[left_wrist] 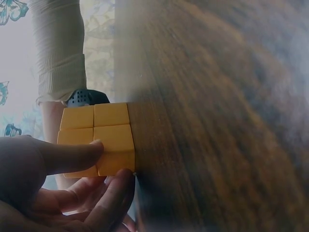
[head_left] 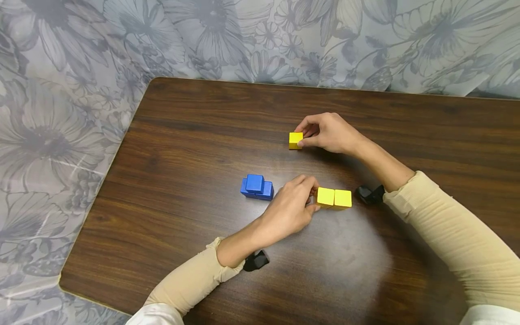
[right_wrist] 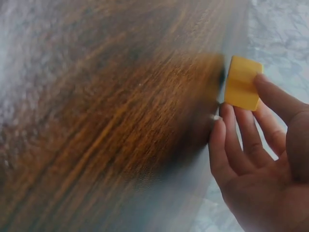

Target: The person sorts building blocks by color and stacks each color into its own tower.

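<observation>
My right hand (head_left: 331, 133) pinches a single yellow cube (head_left: 295, 141) between thumb and fingers, toward the far side of the table. In the right wrist view, the thumb lies on one face of the yellow cube (right_wrist: 243, 83), with the fingers at another side; whether it touches the table I cannot tell. Nearer to me, my left hand (head_left: 290, 203) grips the left end of a yellow block stack (head_left: 334, 198). The left wrist view shows this block stack (left_wrist: 111, 116) as two cubes wide and two high, standing on the table, with the thumb across its near face.
Left of my left hand stands a small pile of blue blocks (head_left: 256, 187), one cube on top of the others. Everything is on a dark wooden table (head_left: 183, 135). Floral fabric (head_left: 243, 40) hangs behind it. Black wrist devices (head_left: 256, 261) show beneath both forearms.
</observation>
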Demonstrator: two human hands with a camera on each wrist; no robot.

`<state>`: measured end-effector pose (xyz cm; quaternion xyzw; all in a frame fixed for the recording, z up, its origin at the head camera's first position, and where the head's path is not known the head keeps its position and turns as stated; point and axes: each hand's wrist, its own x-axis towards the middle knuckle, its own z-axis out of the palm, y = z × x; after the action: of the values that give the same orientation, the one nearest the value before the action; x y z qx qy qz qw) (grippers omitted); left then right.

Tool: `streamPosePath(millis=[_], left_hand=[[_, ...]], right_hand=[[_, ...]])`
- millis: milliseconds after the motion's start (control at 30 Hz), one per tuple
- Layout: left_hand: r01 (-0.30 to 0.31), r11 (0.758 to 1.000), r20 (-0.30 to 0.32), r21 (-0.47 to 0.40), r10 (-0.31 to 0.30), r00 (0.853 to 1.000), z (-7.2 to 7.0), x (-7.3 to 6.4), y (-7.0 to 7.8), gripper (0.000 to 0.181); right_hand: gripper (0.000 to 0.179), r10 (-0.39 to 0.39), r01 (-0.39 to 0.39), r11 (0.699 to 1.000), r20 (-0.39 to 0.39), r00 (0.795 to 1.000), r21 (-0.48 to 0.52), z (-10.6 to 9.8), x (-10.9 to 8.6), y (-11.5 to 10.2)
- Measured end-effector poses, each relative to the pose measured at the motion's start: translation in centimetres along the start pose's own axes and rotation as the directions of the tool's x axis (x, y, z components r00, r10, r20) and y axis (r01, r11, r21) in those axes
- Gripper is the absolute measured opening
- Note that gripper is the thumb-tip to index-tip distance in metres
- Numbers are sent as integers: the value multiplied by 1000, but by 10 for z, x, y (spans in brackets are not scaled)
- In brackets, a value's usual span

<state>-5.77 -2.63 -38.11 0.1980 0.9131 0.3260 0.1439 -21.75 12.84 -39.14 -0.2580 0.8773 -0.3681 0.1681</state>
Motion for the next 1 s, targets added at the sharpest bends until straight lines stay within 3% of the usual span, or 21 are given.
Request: streamPosePath(millis=[500,1000], left_hand=[[-8,1000,-1,-4,8,1000,1,0,2,23],[-33,999,-5,10,33,999,2,-1,2,23]], right_hand=[[26,-32,39,997,-92,995,72,-1,-15,-6],[29,-55,89,986,-229,972,142,-8,-41,-13]])
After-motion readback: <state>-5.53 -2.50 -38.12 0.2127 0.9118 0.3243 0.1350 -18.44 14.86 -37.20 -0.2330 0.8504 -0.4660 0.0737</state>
